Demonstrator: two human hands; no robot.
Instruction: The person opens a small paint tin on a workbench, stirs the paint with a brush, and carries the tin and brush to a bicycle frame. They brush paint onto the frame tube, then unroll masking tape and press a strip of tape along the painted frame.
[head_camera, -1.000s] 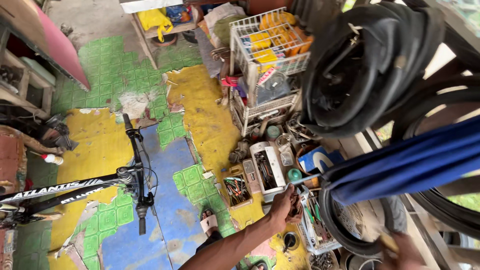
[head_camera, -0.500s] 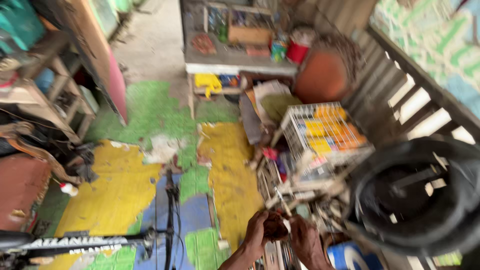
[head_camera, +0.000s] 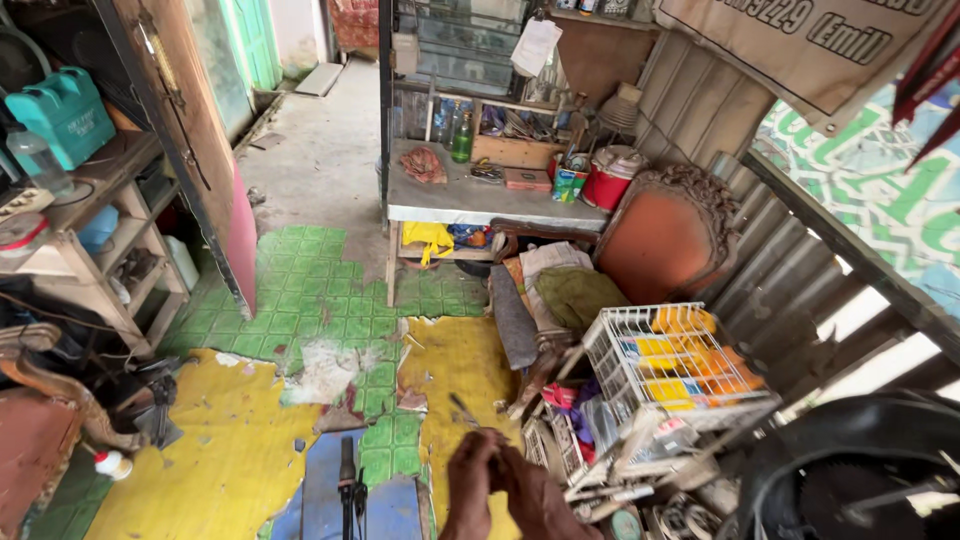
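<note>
My left hand (head_camera: 468, 480) and my right hand (head_camera: 532, 497) are pressed together at the bottom centre, low over the yellow and green floor mat (head_camera: 455, 365). A thin metal tool (head_camera: 463, 410) sticks up and to the left out of my left hand's closed fingers. My right hand lies against the left one, and what it grips is hidden. Just left of my hands is a black bicycle handlebar grip (head_camera: 348, 478). Right of them stands a tilted white wire basket (head_camera: 680, 370) with yellow boxes in it.
Black tyres (head_camera: 850, 470) fill the bottom right over cluttered small parts (head_camera: 600, 470). An orange carved chair (head_camera: 660, 240) and a grey table (head_camera: 480, 205) stand behind. A wooden shelf (head_camera: 90, 240) with a teal case (head_camera: 65, 115) and a door (head_camera: 190, 130) line the left.
My right hand came out of the parts clutter and joined my left hand in front of me. The view swung up and away from the bicycle towards the table.
</note>
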